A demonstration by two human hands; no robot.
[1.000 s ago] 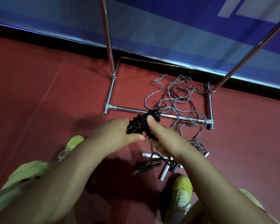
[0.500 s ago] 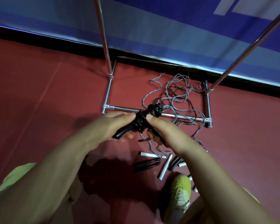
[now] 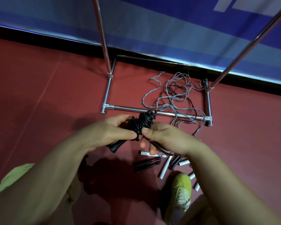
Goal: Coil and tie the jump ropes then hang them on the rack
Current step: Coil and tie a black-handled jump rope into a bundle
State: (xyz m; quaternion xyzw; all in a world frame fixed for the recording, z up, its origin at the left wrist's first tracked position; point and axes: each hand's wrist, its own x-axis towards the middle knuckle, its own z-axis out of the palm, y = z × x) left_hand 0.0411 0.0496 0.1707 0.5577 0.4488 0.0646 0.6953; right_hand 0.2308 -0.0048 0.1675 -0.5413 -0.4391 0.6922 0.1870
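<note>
Both forearms reach forward, left hand (image 3: pixel 110 133) and right hand (image 3: pixel 167 138) curled, thumbs nearly meeting.

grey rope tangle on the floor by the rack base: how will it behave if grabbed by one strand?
Probably floppy: the grey rope tangle lies in loose, kinked loops. Likely to drag as a clump, since strands cross each other and drape over the rack base bar. It may also snag on that bar. Its weight can't be judged.
</note>
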